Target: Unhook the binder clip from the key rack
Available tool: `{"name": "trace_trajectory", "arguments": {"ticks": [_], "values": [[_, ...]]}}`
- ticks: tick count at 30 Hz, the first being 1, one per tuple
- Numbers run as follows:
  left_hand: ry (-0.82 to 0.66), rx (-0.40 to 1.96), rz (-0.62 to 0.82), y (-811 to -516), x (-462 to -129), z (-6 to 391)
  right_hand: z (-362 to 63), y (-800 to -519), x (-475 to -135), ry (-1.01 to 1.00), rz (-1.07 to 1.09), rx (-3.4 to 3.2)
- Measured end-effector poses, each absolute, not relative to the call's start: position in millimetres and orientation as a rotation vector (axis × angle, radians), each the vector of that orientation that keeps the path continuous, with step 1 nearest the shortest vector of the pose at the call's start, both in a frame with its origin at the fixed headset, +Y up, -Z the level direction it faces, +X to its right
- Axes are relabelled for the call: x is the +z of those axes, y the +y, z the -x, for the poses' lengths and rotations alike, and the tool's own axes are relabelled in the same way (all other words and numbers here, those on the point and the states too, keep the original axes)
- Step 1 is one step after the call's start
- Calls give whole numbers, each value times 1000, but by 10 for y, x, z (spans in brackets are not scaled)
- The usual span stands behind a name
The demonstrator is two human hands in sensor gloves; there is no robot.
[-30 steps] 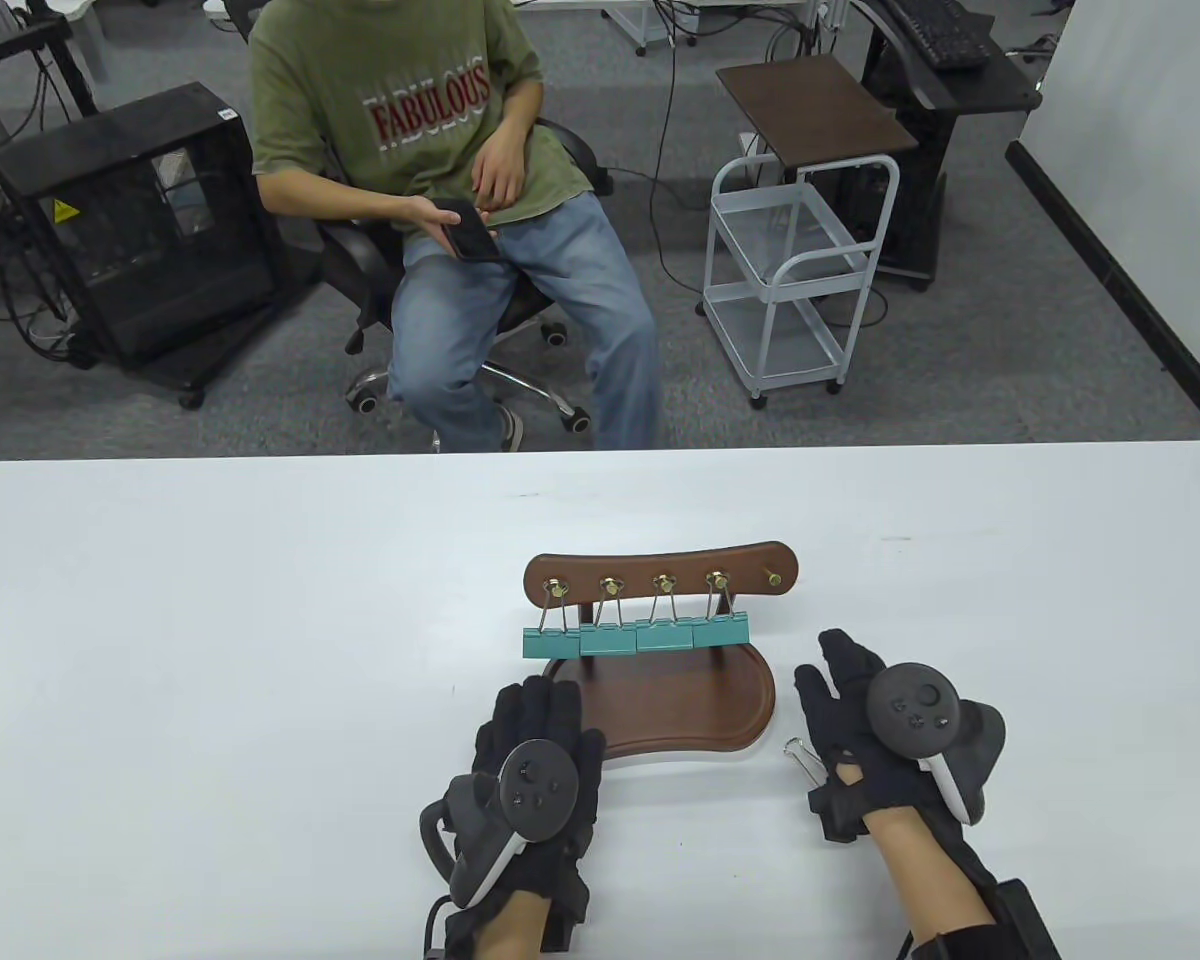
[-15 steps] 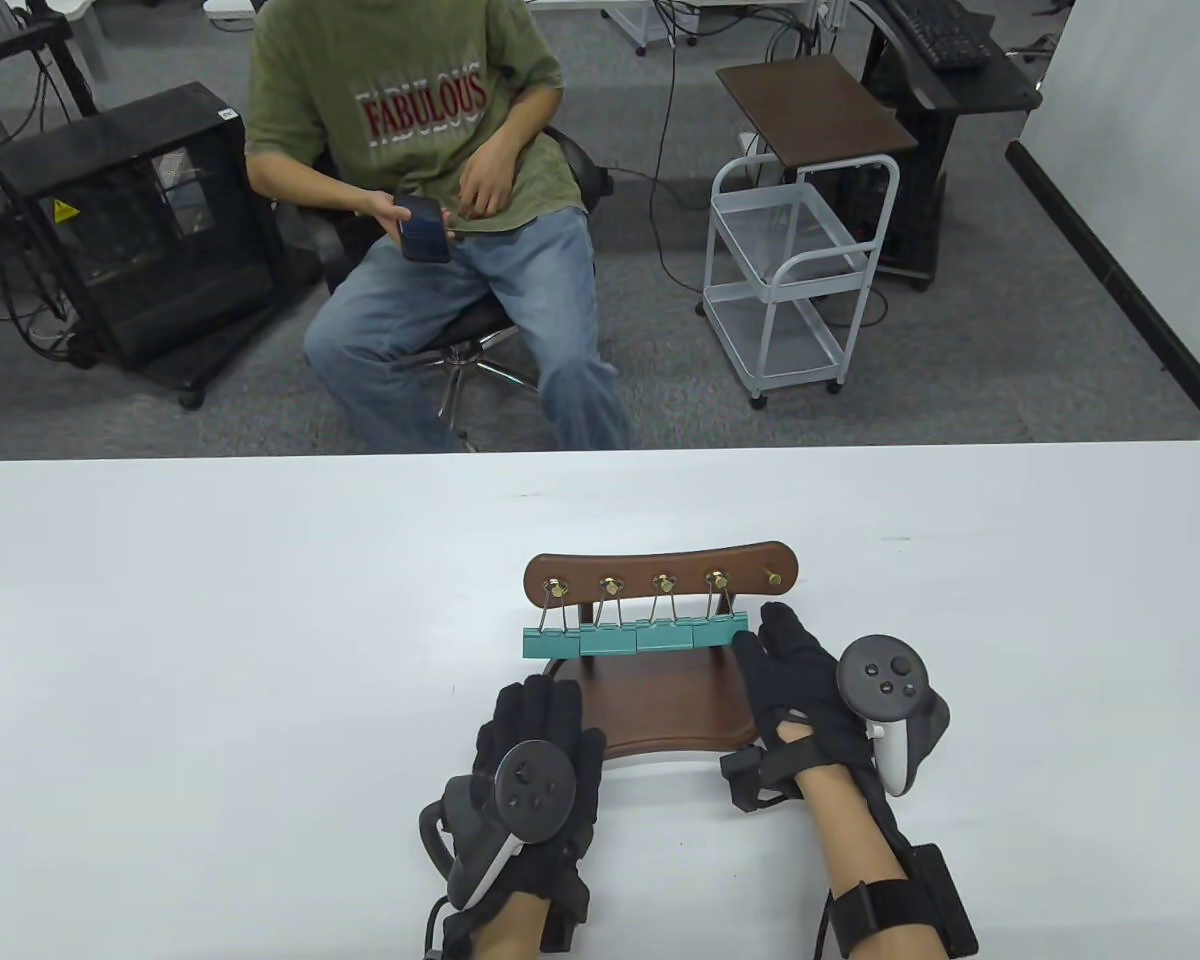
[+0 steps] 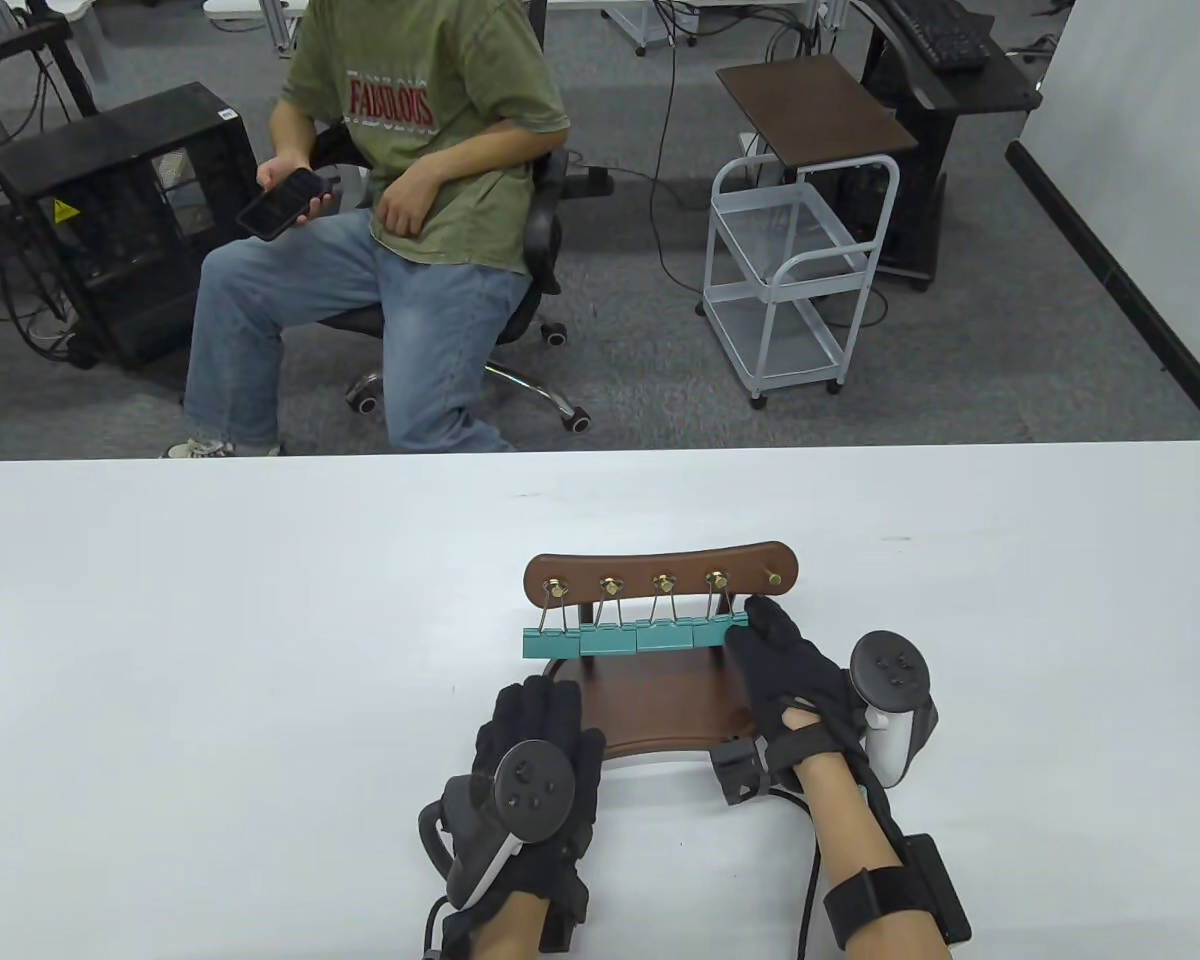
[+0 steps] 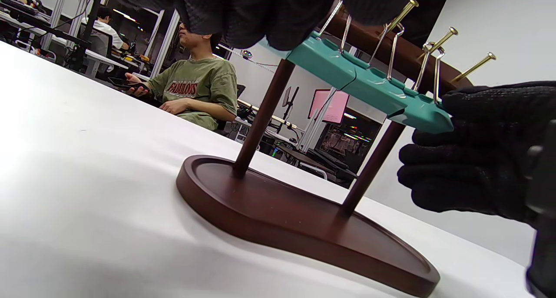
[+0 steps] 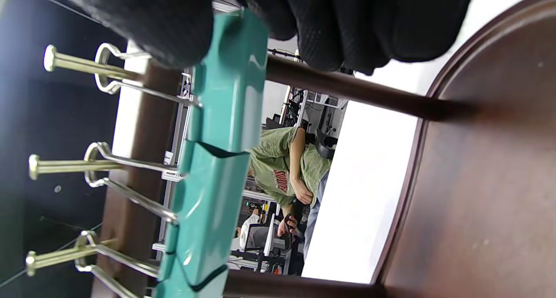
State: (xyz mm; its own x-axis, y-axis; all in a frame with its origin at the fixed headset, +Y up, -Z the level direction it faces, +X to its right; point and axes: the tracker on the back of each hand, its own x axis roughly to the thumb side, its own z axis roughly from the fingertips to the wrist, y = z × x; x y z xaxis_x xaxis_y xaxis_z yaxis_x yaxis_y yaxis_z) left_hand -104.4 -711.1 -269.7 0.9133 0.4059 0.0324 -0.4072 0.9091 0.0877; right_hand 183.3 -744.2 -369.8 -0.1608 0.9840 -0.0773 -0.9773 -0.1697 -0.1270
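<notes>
Four teal binder clips hang in a row from the brass pegs of the wooden key rack (image 3: 660, 575); the rightmost binder clip (image 3: 720, 630) hangs from the fourth peg, and the fifth peg beside it is bare. The right hand (image 3: 790, 680) reaches over the rack's base, its fingers (image 5: 347, 24) grasping that clip's teal body. The left hand (image 3: 535, 760) rests flat on the white table (image 3: 210, 650), fingers spread and released, at the base's near left edge. Beyond the table lies grey carpet, where a seated man in a green T-shirt (image 3: 430, 90) holds a phone, with a black computer case (image 3: 130, 220) and a white wire trolley (image 3: 800, 270) nearby.
</notes>
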Motion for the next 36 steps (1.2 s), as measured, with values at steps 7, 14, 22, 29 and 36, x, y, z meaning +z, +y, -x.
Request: {"name": "trace_trajectory", "arguments": {"ticks": [7,14,22,29,36], "values": [[-15,417,-94,-7112,-2697,1041,-1812,-7446,-3714,-26,152,1711],[-10,422,-96,-7111,-2700,1046,-1820,-7433,-3722,-27,152,1716],[-11,415,-97,-7111,-2698,1046,-1840,-7428,-3722,-33,141,1706],[-10,411,-96,-7112,-2697,1047,-1869,-7412,-3720,-39,135,1701],[-11,410,-96,-7112,-2698,1045,-1883,-7399,-3723,-49,116,1680]]}}
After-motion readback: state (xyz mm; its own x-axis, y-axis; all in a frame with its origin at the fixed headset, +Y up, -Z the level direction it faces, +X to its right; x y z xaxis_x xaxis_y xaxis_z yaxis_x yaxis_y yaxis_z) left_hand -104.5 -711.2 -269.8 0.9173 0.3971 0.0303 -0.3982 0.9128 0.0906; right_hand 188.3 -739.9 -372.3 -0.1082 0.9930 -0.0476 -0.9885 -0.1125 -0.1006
